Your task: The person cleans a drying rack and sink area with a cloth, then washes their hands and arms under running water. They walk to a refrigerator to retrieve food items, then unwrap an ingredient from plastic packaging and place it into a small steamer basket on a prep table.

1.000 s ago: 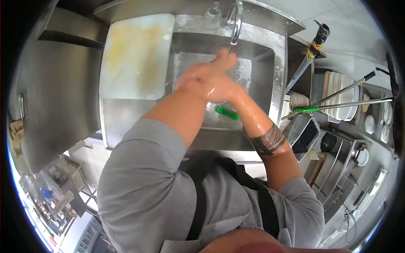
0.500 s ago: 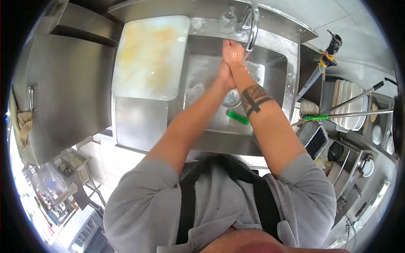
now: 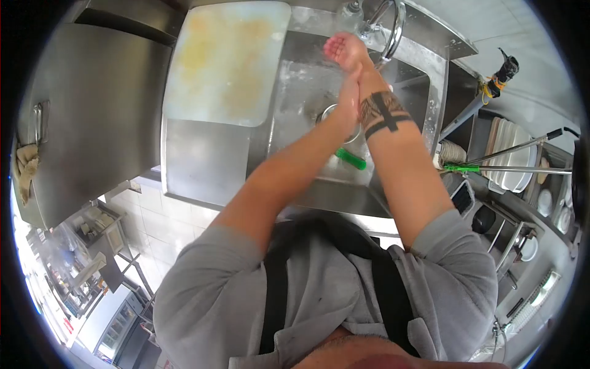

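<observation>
My right hand (image 3: 346,51) is palm up over the back of the sink, its fingers curled in with nothing in them. My left hand (image 3: 350,97) wraps round my right forearm, just below the wrist, beside the dark tattoo band. Both forearms look wet. The curved metal faucet (image 3: 397,32) stands just right of my right hand. Under my hands lies the metal sink (image 3: 301,92), with a round drain (image 3: 328,113) partly hidden by my left arm. A green-handled item (image 3: 351,158) rests on the sink floor.
A stained white cutting board (image 3: 228,64) lies left of the sink. A clear soap bottle (image 3: 350,13) stands behind it. On the right are long-handled tools (image 3: 516,169), stacked white trays (image 3: 507,150) and a taped pole (image 3: 467,117). A steel cabinet (image 3: 98,117) stands at left.
My left hand has slid from the right wrist down onto the forearm. My right hand has moved up and turned palm up. The view has shifted, and the sink sits higher.
</observation>
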